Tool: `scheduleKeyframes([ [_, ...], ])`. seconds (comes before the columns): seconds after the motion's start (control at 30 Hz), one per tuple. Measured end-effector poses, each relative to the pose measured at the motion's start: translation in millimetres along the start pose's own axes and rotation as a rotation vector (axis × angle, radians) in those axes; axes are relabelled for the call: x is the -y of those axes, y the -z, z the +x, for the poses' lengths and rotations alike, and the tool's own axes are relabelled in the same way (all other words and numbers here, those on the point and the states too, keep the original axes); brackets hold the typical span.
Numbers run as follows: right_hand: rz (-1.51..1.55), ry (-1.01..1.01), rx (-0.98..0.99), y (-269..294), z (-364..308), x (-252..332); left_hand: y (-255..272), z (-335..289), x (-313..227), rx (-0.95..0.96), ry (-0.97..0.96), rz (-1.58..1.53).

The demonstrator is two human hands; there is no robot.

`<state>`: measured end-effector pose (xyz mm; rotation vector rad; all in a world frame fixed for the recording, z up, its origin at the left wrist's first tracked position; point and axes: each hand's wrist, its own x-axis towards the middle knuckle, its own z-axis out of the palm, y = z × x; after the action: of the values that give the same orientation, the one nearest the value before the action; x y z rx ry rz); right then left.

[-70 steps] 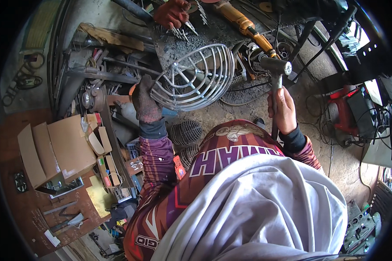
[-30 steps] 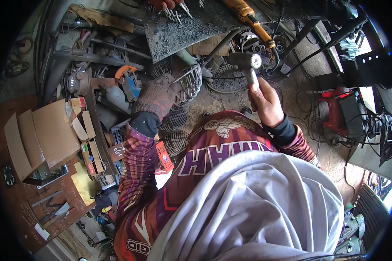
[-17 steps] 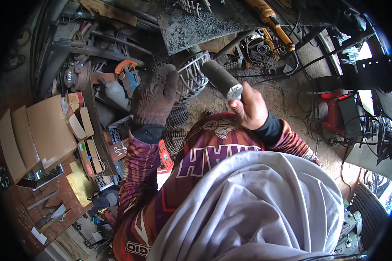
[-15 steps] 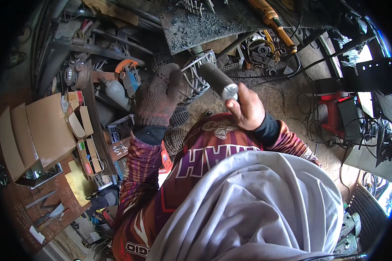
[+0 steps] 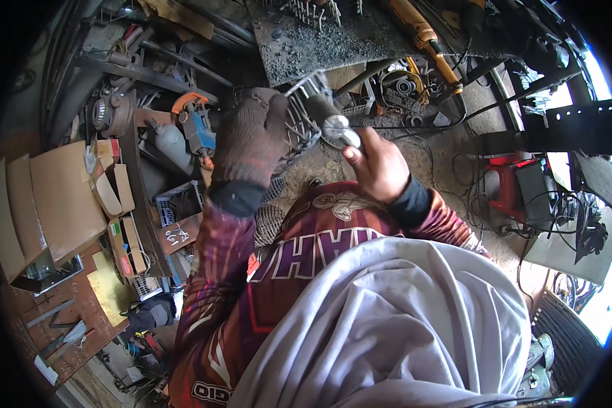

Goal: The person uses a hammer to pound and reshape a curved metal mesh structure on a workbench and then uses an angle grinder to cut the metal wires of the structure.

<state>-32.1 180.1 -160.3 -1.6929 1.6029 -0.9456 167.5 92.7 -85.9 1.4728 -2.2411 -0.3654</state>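
Note:
My left hand (image 5: 251, 139), in a dark brown knitted glove, is closed on the near-left side of a small metal cage (image 5: 299, 126) made of bent rods. The glove hides the grip itself. In front of my body, my bare right hand (image 5: 381, 163) pinches the silver end of a dark metal cylinder (image 5: 319, 109) between thumb and fingers. The cylinder's shiny round face points toward me, and its far end reaches into or over the cage; which one I cannot tell.
Ahead stands a grit-covered metal bench (image 5: 299, 51) bearing rod pieces and a yellow angle grinder (image 5: 415, 27). To the left are an orange-and-blue tool (image 5: 197, 126), a grey gas bottle (image 5: 170, 143) and a cardboard box (image 5: 64, 200). Cables (image 5: 449, 153) lie on the floor at right.
The cylinder has tilted, so more of its round face and a silver end piece show. My right hand has shifted slightly left and down; the gloved hand stays at the cage.

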Motion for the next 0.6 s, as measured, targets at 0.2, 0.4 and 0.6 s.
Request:
scheduleKeyframes([
  [0.2,0.383,0.101,-0.078,16.3,-8.5,-0.4,-1.1,2.5,23.6,-0.011,-0.105,0.046],
  [0.4,0.31,0.079,-0.055,15.7,-4.1,-5.2,1.7,4.4,2.7,-0.037,-0.006,-0.259],
  [0.6,0.161,0.051,0.005,18.2,4.6,-6.1,4.9,3.9,3.9,-0.036,-0.197,0.034],
])
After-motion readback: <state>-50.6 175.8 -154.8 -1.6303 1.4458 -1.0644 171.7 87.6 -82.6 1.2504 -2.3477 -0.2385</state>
